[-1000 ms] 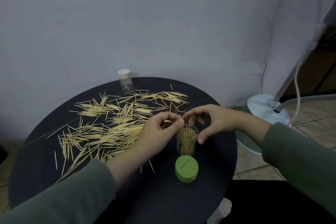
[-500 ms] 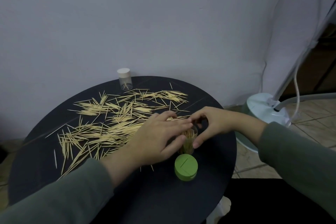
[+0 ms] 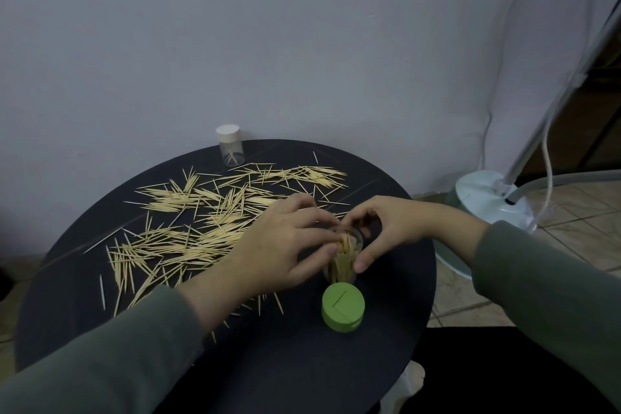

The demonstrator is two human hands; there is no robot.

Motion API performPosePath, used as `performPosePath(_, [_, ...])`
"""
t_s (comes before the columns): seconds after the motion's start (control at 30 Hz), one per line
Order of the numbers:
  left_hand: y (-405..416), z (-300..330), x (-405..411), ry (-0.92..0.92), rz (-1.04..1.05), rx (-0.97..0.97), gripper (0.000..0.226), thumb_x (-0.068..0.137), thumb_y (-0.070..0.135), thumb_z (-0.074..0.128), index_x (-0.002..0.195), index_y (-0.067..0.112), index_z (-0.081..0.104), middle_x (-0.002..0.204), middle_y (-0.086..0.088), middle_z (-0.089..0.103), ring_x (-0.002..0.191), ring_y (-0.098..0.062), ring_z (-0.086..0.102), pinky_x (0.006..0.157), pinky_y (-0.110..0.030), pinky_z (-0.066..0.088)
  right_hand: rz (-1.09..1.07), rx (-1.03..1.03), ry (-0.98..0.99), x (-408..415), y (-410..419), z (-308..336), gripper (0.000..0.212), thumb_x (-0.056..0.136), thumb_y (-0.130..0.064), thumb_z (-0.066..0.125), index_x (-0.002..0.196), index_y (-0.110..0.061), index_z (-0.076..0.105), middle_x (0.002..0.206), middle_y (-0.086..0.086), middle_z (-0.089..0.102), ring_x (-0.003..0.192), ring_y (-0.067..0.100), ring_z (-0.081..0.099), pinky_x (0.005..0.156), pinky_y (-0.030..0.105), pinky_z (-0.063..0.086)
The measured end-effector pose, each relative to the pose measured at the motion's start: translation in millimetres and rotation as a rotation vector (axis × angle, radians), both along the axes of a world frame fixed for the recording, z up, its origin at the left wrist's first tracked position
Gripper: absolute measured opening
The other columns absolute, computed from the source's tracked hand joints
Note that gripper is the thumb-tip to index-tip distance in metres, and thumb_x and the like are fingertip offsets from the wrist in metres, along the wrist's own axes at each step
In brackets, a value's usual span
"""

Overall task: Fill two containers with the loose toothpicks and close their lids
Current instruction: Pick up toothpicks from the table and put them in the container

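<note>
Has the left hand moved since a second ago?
Yes. The left hand dropped from above the clear toothpick-filled jar to its rim, its fingers now lower, nearer the round green lid.

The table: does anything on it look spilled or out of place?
Yes. Toothpicks lie scattered across the table. The green lid sits apart from its open jar, with one toothpick on top.

Pale yellow-tan toothpicks (image 3: 208, 228) lie on a black tabletop (image 3: 285, 363), a plain green lid (image 3: 343, 312) bears one thin dark line, a clear container (image 3: 342, 259) shows tan sticks inside, a second clear container (image 3: 231, 150) has a white cap, and both sleeves (image 3: 100, 363) are grey-green.
</note>
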State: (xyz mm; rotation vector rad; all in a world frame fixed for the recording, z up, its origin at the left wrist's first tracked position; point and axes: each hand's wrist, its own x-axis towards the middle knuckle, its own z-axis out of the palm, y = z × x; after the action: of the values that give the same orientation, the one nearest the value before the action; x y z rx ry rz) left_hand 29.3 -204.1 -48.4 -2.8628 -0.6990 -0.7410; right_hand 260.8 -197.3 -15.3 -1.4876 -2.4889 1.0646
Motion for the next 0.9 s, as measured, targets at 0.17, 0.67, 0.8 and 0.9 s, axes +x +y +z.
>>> performPosePath(0.17, [0,0,-2,-0.123,0.021,-0.108,0.037,0.097,0.041,0.04,0.118,0.027,0.067,0.126,0.012,0.059,0.119,-0.011,0.042,0.096,-0.022,0.032,-0.01,-0.064,-0.168,-2,3,-1,0.044,0.072,-0.034,0.083,0.11,-0.037,0.06,0.083,-0.021,0.057,0.074,-0.006,0.053,0.064,0.017,0.039])
performPosePath(0.67, [27,-22,-5,0.233,0.348,-0.163,0.035,0.101,0.035,0.041,0.133,0.031,0.054,0.133,0.015,0.053,0.108,-0.012,0.042,0.091,-0.025,0.036,-0.307,0.466,-0.296,-30,41,-36,0.022,0.091,-0.035,0.063,0.113,-0.033,0.063,0.11,-0.01,0.062,0.103,0.01,0.055,0.095,0.036,0.039])
performPosePath(0.8, [33,-22,-4,0.224,0.421,-0.151,0.032,0.099,0.04,0.042,0.123,0.031,0.061,0.122,0.011,0.058,0.105,-0.014,0.044,0.089,-0.029,0.041,-0.3,0.485,-0.302,-41,49,-39,0.017,0.092,-0.035,0.06,0.109,-0.031,0.066,0.113,-0.011,0.064,0.108,0.011,0.055,0.1,0.04,0.033])
performPosePath(0.9, [35,-20,-8,0.228,0.483,-0.15,0.03,0.098,0.042,0.045,0.117,0.03,0.065,0.118,0.01,0.059,0.105,-0.014,0.045,0.086,-0.03,0.044,-0.272,0.489,-0.297,-48,53,-39,0.015,0.092,-0.037,0.06,0.105,-0.031,0.066,0.109,-0.012,0.065,0.106,0.011,0.055,0.099,0.038,0.03])
